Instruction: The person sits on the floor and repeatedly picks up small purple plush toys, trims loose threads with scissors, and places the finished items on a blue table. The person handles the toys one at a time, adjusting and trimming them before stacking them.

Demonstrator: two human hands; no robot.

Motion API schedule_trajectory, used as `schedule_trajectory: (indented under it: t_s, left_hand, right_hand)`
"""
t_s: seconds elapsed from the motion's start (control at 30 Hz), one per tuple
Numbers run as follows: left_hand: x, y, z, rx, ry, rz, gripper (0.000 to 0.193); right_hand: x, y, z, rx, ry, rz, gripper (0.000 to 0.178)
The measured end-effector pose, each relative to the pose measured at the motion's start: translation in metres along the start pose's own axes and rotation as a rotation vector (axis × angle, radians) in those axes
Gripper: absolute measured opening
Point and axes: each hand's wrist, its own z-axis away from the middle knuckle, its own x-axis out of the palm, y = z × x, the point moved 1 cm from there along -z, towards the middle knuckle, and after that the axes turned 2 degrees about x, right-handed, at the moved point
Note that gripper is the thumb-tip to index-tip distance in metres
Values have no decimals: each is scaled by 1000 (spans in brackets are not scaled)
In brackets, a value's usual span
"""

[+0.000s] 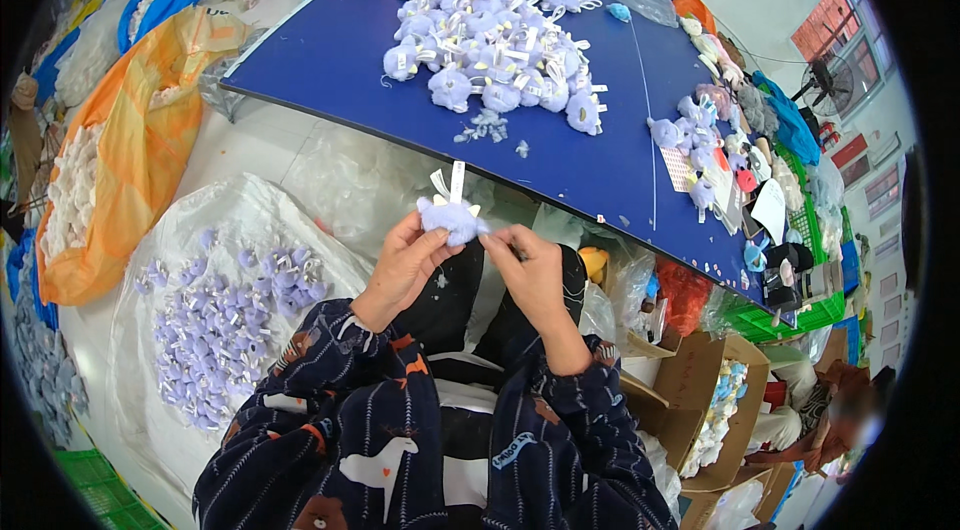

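Over my lap, just off the table's near edge, my left hand (408,260) grips a small fluffy lavender plush toy (452,218) with white tags sticking up from it. My right hand (530,275) pinches at the toy's right end; whether it holds fluff, a thread or a small part there is too small to tell. On the blue table (330,60) ahead lies a big heap of similar lavender plush toys (500,25), with tufts of loose fluff (484,126) at its near side.
A white sheet (135,330) on the floor at left bears many lavender plush toys (225,330). Behind it stands an orange sack (150,160) of white pieces. More plush toys and papers crowd the table's right end. Cardboard boxes (700,380) and a green crate (800,318) stand at right.
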Motion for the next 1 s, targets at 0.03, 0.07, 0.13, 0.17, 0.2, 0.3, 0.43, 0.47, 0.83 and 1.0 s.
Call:
schedule_trajectory:
  t_s: [0.03,0.07,0.13,0.17,0.2,0.3,0.43,0.47,0.83,1.0]
  left_hand:
    - [-3,1,2,0,18,3,29]
    - [-6,1,2,8,32,-1,30]
    - [-9,0,1,11,42,-4,31]
    - [-9,-1,0,27,57,-27,33]
    - [-8,-3,0,44,72,-52,34]
    - [-10,-8,-1,179,10,-235,39]
    - [-2,-12,3,175,-80,-395,42]
    - [2,-11,6,176,-92,-396,41]
    - [11,-2,17,45,-214,-438,37]
    - [6,-13,21,-96,-161,-232,38]
  right_hand:
    - [-6,-5,5,76,-57,-137,18]
    - [-12,-7,11,153,-116,-274,18]
    - [-34,7,32,354,-216,-699,20]
    - [-44,21,43,337,-266,-778,21]
    - [-52,33,51,319,-318,-858,22]
    - [-64,46,57,498,-409,-253,27]
    - [-51,48,57,324,-134,38,27]
    - [-44,37,48,238,-63,-53,26]
    - [-13,6,7,87,-132,-301,19]
    - [-17,10,10,124,-156,-247,21]
